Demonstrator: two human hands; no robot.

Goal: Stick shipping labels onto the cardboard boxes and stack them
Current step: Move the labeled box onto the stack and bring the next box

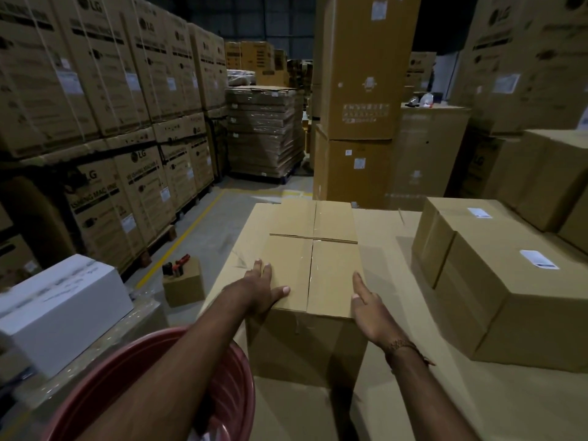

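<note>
The cardboard box (313, 259) was set near the large carton's (397, 393) left edge, long axis running straight away from the viewer. It was flanked by flat-fingered hands, the left hand (262, 286) pressed on top, the right hand (369, 305) against its side.

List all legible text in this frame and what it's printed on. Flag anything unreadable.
"LG": logo on the tall brown cartons stacked at left and on the stack at far right.
"...SHING MAC..INE": partly readable on the lower left carton.
White labels on the two brown boxes at right: too blurred to read.
Marks on the white box at left: blurred.
Taped brown box under both hands: no text visible.
</note>
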